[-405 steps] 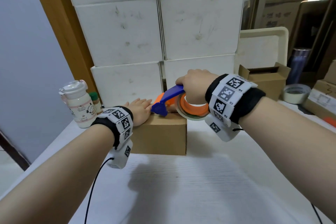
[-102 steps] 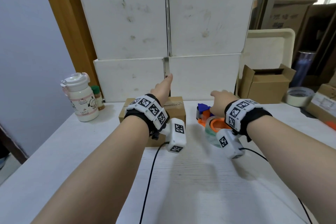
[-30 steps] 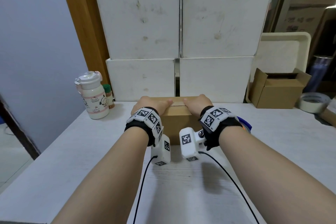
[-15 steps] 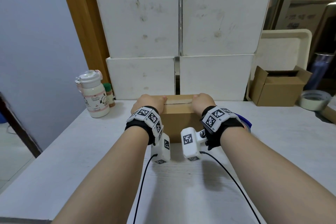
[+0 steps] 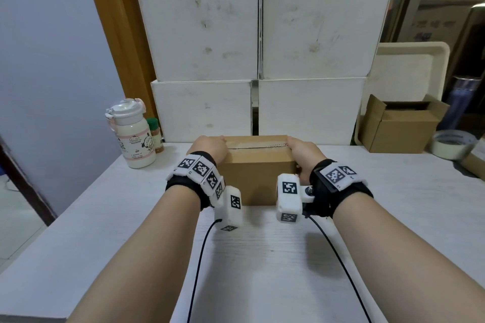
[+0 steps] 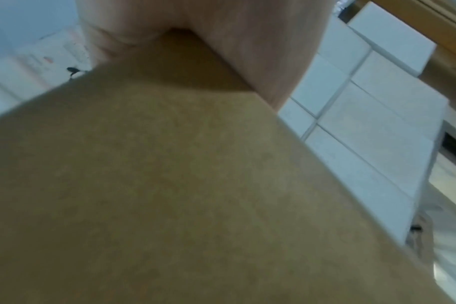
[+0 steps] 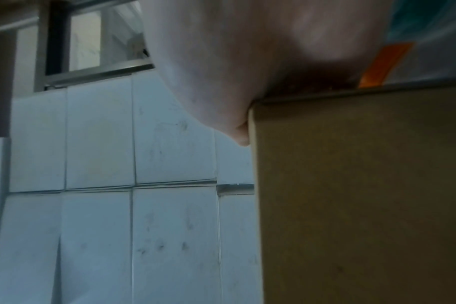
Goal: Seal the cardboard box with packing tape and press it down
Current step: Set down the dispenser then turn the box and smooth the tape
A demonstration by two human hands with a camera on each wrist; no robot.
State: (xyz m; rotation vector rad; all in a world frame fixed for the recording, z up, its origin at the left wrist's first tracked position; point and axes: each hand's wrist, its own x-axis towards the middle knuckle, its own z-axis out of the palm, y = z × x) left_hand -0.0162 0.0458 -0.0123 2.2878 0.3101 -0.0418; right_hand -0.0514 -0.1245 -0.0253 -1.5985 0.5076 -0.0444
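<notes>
A small brown cardboard box stands on the white table in front of me, with a strip of clear tape along its top seam. My left hand presses on the left end of the top and my right hand on the right end. The fingers reach over the ends and are mostly hidden. In the left wrist view the palm lies against the box. In the right wrist view a fingertip hangs over the box's edge, and part of the orange tape dispenser shows behind.
Stacked white boxes form a wall just behind the box. A white bottle and a small jar stand at the left. An open cardboard box, a cream tray and a tape roll are at the right.
Both hands have slid apart along the taped seam, from the middle of the box top out to its left and right ends. The box has stayed put.
</notes>
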